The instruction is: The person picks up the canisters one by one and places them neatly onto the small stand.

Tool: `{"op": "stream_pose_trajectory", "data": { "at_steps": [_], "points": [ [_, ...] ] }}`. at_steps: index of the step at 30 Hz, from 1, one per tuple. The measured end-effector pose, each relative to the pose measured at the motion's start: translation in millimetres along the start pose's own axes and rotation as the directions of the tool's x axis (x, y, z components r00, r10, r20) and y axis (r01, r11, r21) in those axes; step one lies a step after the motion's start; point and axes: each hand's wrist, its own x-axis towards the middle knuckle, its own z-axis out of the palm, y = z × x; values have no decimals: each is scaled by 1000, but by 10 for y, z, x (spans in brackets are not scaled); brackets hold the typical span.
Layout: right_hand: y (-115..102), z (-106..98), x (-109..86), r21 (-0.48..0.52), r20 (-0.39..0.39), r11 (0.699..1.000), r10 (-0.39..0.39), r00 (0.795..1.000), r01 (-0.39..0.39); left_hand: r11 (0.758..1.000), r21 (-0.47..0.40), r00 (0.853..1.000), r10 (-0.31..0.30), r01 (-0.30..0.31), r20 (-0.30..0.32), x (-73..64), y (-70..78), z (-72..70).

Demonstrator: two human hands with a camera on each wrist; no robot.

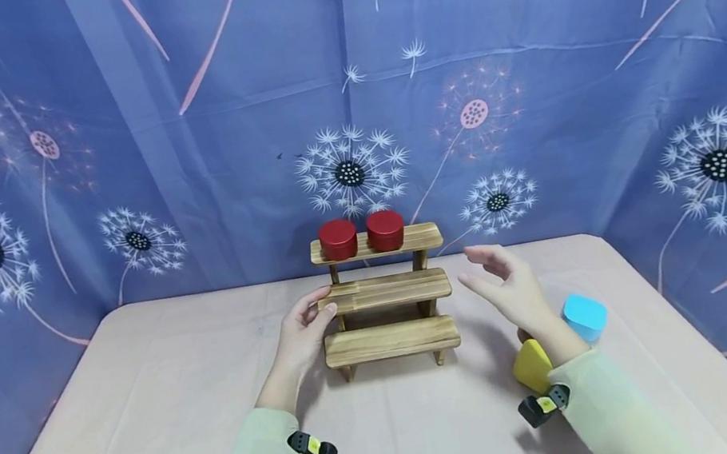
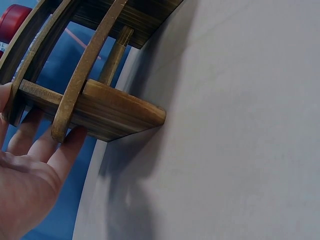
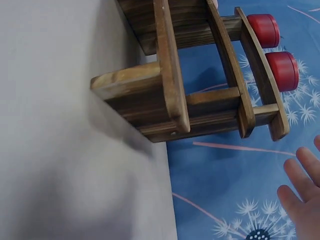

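A three-tier wooden display stand (image 1: 391, 342) stands on the table, with two round red tins (image 1: 338, 241) side by side on its top tier. My left hand (image 1: 305, 331) grips the left end of the middle tier, the thumb above and the fingers reaching beneath, as the left wrist view (image 2: 30, 185) shows. To the right of the stand, my right hand (image 1: 509, 286) is raised and apart from it, fingers loosely bent and holding nothing. Its fingers (image 3: 300, 180) appear beside the stand in the right wrist view.
A light blue block-like object (image 1: 585, 316) and a yellow one (image 1: 532, 368) lie by my right forearm, which partly hides the yellow one. A small brown thing shows at that wrist. A blue dandelion-print cloth (image 1: 235, 160) hangs behind the pale table (image 1: 166, 391).
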Motion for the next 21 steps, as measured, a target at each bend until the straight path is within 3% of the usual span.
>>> {"op": "stream_pose_trajectory", "data": {
  "at_steps": [10, 21],
  "points": [
    [68, -170, -93, -62, 63, 996, 60, 996, -56, 1000, -15, 1000, -9, 9, 16, -10, 15, 1],
    [122, -331, -120, -140, 101, 988, 75, 992, -60, 1000, 11, 1000, -1, 1, 10, -12, 16, -6]
  ]
}}
